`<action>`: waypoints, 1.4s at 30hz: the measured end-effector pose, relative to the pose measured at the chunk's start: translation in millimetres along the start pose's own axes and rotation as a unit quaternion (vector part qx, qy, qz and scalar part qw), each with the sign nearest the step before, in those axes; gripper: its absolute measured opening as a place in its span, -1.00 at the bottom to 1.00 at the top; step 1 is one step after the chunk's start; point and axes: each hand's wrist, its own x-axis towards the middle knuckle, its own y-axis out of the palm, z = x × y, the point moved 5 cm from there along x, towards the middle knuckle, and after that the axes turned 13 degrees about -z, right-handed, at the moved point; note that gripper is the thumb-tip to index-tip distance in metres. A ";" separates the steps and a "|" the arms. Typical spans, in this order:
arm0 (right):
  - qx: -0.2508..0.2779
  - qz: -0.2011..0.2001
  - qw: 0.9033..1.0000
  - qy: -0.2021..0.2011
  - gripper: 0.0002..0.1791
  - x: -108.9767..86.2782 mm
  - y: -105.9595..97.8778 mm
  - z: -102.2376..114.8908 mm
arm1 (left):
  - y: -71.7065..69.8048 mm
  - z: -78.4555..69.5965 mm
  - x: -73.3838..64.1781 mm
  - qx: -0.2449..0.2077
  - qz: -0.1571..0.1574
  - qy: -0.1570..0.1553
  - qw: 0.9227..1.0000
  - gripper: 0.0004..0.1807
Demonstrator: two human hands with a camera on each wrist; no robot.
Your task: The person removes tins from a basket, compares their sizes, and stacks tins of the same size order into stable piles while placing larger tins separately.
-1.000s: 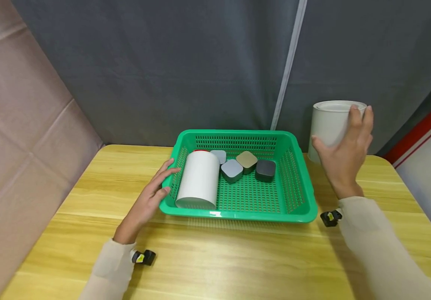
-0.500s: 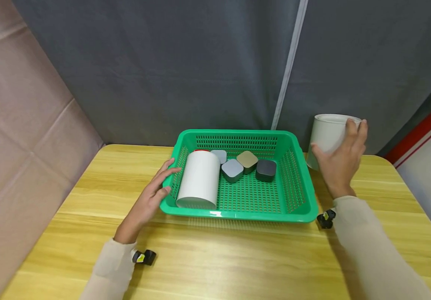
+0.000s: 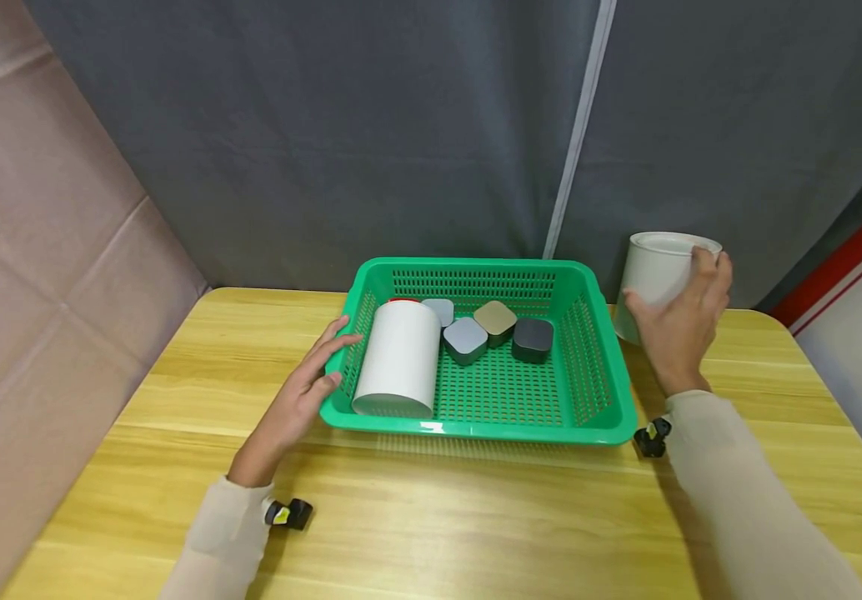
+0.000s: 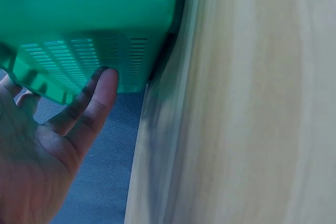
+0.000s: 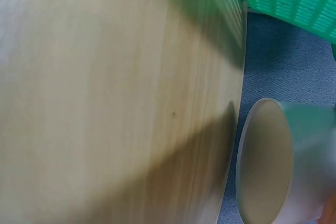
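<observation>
My right hand (image 3: pixel 682 325) grips a pale grey canister (image 3: pixel 644 279) from its right side, thumb on the near wall and fingertips up at the rim. The canister is roughly upright, and its round base (image 5: pixel 265 166) shows in the right wrist view. My left hand (image 3: pixel 299 400) rests at the left rim of a green perforated basket (image 3: pixel 479 432). In the left wrist view its extended fingers (image 4: pixel 100 103) lie along the basket's outer wall. Inside the basket, a white canister (image 3: pixel 398 354) lies on its side at the left, a bit of red at its far end.
Several small rounded-square pieces sit right of the lying canister, among them a light grey one (image 3: pixel 465 335), a tan one (image 3: pixel 494 317) and a black one (image 3: pixel 532 335). The wooden table (image 3: pixel 431 517) ends at a grey curtain (image 3: pixel 363 150) behind the basket.
My right hand has lowered the pale grey canister and drawn it slightly left, mostly in the first half second. The left hand and the basket have stayed in place.
</observation>
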 end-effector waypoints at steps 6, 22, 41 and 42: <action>0.001 0.002 1.000 -0.004 -0.11 -1.3 1.3 -2.4 | -0.3 -0.3 -0.2 0.001 0.003 -0.003 1.000 -0.49; -0.017 0.013 0.999 -0.028 -0.19 -5.4 -0.7 0.1 | -0.6 -0.4 0.3 0.005 0.013 -0.014 1.000 -0.49; -0.030 0.048 0.998 0.015 -0.26 -14.4 1.9 5.6 | -1.2 -0.1 -1.3 -0.005 0.015 -0.019 1.000 -0.49; -0.029 0.049 0.998 0.017 -0.27 -14.8 1.8 6.3 | -1.3 -0.1 -1.3 -0.005 0.016 -0.020 1.000 -0.49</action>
